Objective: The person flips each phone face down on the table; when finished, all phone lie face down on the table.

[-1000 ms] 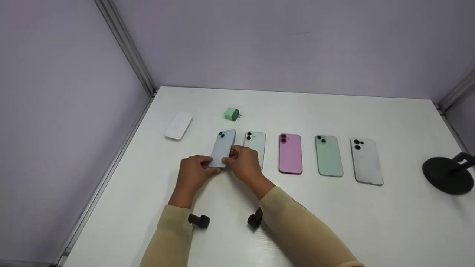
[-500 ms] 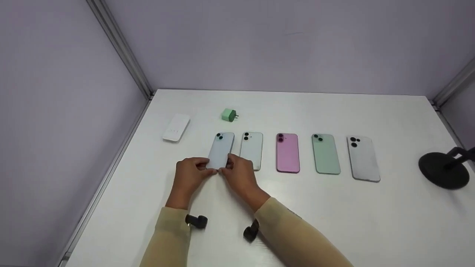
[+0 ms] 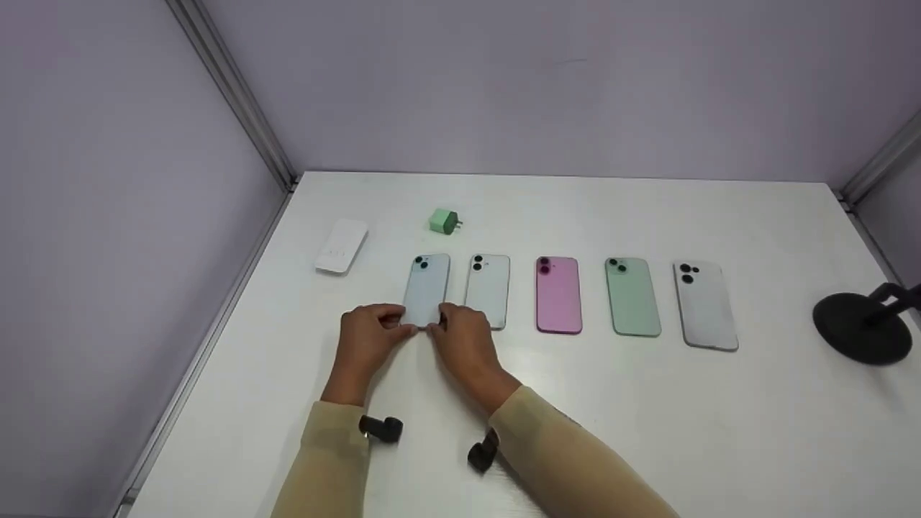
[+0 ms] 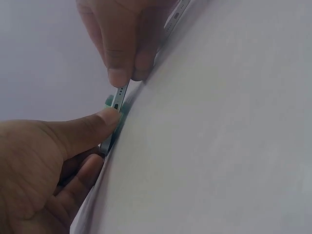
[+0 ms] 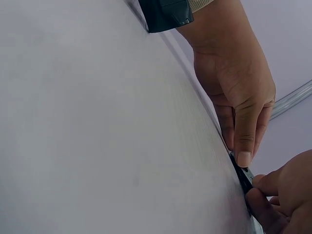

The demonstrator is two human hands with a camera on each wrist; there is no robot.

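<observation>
A light blue phone (image 3: pixel 427 288) lies back up on the white table, camera lenses at its far end. My left hand (image 3: pixel 368 345) pinches its near left corner between thumb and fingers. At the near right corner my right hand (image 3: pixel 468 345) holds it, thumb at the bottom edge. In the left wrist view the phone's bottom edge (image 4: pixel 118 101) shows between both thumbs; most of its body is hidden there. Just to its right lies a white phone (image 3: pixel 489 288), partly covered by my right hand. The right wrist view shows my left hand (image 5: pixel 239 87) above my right hand (image 5: pixel 287 192).
Further right in the row lie a pink phone (image 3: pixel 558 295), a green phone (image 3: pixel 632 296) and a silver phone (image 3: pixel 705 306). A white power bank-like slab (image 3: pixel 342 247) and a green plug charger (image 3: pixel 445 221) lie behind. A round black stand base (image 3: pixel 860 327) is at far right.
The light blue phone has turned slightly to line up more with the white phone. My right hand has slid from its right side down to the near corner.
</observation>
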